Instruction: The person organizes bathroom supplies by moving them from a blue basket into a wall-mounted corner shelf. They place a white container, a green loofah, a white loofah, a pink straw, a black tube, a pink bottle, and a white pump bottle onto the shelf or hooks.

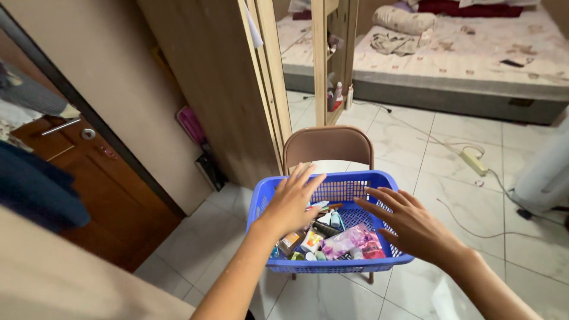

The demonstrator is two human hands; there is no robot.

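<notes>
A blue plastic basket [349, 180] rests on the seat of a brown folding chair [328, 146]. It holds several small things: tubes, little bottles, an orange packet and a pink pouch [354, 242]. My left hand [293, 201] hovers over the basket's left half, palm down, fingers spread, holding nothing. My right hand [411, 225] hangs over the basket's right rim, fingers also apart and empty. Whether either hand touches the basket I cannot tell.
A wooden wardrobe [231, 89] with a mirror stands just behind the chair. A brown door [101, 178] is at the left with hanging clothes. A mattress [462, 53] lies on the tiled floor at the back, and a power strip [474, 161] with cables lies to the right.
</notes>
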